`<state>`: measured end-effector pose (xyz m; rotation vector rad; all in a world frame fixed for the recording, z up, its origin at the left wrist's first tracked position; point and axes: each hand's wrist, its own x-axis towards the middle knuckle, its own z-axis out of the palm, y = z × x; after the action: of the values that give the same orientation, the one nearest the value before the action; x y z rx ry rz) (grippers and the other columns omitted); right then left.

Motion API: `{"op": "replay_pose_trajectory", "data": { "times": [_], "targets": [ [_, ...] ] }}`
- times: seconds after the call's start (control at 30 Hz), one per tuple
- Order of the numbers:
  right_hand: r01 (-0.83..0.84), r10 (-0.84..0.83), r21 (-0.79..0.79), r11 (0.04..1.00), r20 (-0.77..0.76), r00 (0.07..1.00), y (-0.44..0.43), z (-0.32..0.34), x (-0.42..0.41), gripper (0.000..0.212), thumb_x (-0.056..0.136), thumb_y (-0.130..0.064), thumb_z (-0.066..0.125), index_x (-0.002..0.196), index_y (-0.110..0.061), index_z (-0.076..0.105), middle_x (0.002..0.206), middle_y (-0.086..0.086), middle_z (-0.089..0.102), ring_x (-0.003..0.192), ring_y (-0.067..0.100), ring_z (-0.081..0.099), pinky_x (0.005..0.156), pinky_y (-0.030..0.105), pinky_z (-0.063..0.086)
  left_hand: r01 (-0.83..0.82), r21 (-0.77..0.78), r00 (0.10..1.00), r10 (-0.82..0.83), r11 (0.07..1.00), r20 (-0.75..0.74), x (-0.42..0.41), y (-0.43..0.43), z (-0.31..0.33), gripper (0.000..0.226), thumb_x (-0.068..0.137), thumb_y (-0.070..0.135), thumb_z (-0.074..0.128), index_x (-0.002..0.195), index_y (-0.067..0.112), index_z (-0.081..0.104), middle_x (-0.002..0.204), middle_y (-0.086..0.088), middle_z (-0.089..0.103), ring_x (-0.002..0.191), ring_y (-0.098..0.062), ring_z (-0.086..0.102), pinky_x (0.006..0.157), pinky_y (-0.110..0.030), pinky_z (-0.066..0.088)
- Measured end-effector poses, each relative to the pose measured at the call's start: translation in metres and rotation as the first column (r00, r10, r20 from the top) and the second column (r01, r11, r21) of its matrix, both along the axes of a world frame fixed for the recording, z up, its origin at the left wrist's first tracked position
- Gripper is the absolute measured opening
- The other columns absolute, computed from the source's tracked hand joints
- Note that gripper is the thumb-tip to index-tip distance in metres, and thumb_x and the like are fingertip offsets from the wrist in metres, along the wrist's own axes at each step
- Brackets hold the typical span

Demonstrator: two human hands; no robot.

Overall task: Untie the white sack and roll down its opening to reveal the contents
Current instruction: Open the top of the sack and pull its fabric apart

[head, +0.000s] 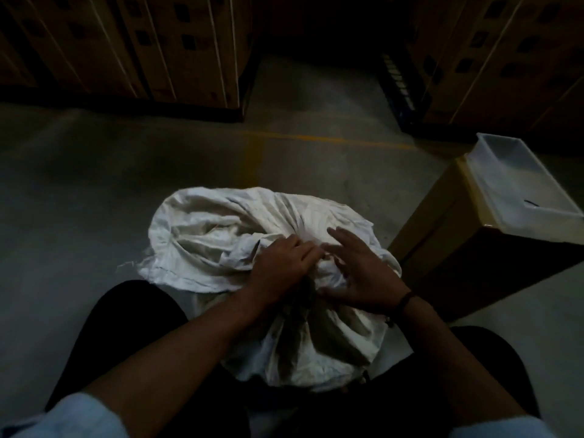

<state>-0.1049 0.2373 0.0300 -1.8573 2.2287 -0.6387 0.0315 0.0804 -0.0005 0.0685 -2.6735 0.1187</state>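
**One head-worn view, aimed forward and down**

The scene is taken by a single wide-angle camera worn on the person's head and tilted steeply towards the floor [94, 184]. The sack [205, 235] is seen from close above, just below the middle of the frame. The left hand [284, 263] and right hand [363, 273] are framed on it, with both forearms entering from the near edge. Dark-clad legs are caught at the near left and near right. Stacked boxes [177, 42] are shown along the far edge on both sides, slanted by the wide lens. A tray [521, 178] on a carton [442, 235] is met by the right edge.
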Motion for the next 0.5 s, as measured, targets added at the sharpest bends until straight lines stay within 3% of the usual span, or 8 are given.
{"op": "replay_pose_trajectory", "data": {
  "times": [0.07, 0.17, 0.23, 0.33, 0.4, 0.5],
  "targets": [
    [0.034, -0.036, 0.096, 0.995, 0.021, 0.999, -0.003, 0.0, -0.002, 0.107, 0.071, -0.051, 0.078, 0.153, -0.019, 0.017, 0.149, 0.008, 0.04, 0.136, 0.021, 0.04, 0.111, 0.033, 0.035, 0.057, 0.006, 0.993, -0.056, 0.998, -0.104, -0.002, 0.011, -0.002, 0.025, 0.085, 0.017, 0.059, 0.109, 0.016, 0.063, 0.093, -0.006, 0.07, 0.081, -0.028, 0.064, 0.063, -0.039, 0.052],
    [0.121, -0.089, 0.287, 0.95, -0.122, 0.988, -0.007, -0.017, -0.002, 0.11, 0.077, -0.047, 0.072, 0.153, -0.023, -0.004, 0.125, 0.012, 0.059, 0.103, 0.028, 0.062, 0.085, 0.037, 0.049, 0.017, 0.195, 1.0, -0.012, 0.981, -0.027, -0.004, 0.02, -0.001, 0.043, 0.076, 0.019, 0.069, 0.118, 0.021, 0.06, 0.093, -0.006, 0.07, 0.079, -0.026, 0.064, 0.063, -0.036, 0.053],
    [0.173, -0.107, 0.238, 0.956, -0.269, 0.957, -0.008, -0.026, -0.005, 0.098, 0.082, -0.044, 0.067, 0.154, -0.019, 0.005, 0.116, 0.014, 0.063, 0.095, 0.032, 0.063, 0.075, 0.039, 0.049, -0.131, 0.414, 0.988, 0.086, 0.901, 0.126, -0.008, 0.017, 0.004, 0.067, 0.074, 0.027, 0.073, 0.134, 0.03, 0.043, 0.108, -0.004, 0.068, 0.089, -0.023, 0.067, 0.074, -0.038, 0.057],
    [0.123, -0.153, -0.094, 0.988, -0.493, 0.857, -0.009, -0.039, -0.009, 0.069, 0.082, -0.034, 0.067, 0.142, -0.01, 0.043, 0.101, 0.012, 0.066, 0.078, 0.033, 0.063, 0.062, 0.04, 0.046, -0.283, 0.631, 0.94, 0.078, 0.722, 0.332, -0.013, -0.001, 0.014, 0.078, 0.067, 0.041, 0.077, 0.131, 0.04, 0.032, 0.115, 0.001, 0.065, 0.098, -0.019, 0.067, 0.082, -0.035, 0.056],
    [0.068, -0.223, -0.267, 0.961, -0.608, 0.762, -0.01, -0.045, -0.003, 0.05, 0.087, -0.029, 0.063, 0.132, -0.01, 0.053, 0.099, 0.01, 0.065, 0.075, 0.032, 0.059, 0.061, 0.04, 0.042, -0.296, 0.572, 0.914, 0.054, 0.765, 0.401, -0.011, -0.013, 0.016, 0.075, 0.065, 0.05, 0.075, 0.129, 0.039, 0.038, 0.114, -0.002, 0.067, 0.101, -0.021, 0.066, 0.082, -0.033, 0.054],
    [0.039, -0.255, -0.325, 0.945, -0.657, 0.709, -0.01, -0.053, 0.004, 0.038, 0.093, -0.021, 0.053, 0.129, -0.012, 0.056, 0.102, 0.009, 0.065, 0.077, 0.03, 0.058, 0.064, 0.04, 0.039, -0.272, 0.517, 0.895, 0.015, 0.812, 0.446, -0.007, -0.016, 0.009, 0.059, 0.072, 0.046, 0.07, 0.125, 0.029, 0.051, 0.117, -0.006, 0.067, 0.108, -0.027, 0.063, 0.086, -0.036, 0.051]
  ]
}}
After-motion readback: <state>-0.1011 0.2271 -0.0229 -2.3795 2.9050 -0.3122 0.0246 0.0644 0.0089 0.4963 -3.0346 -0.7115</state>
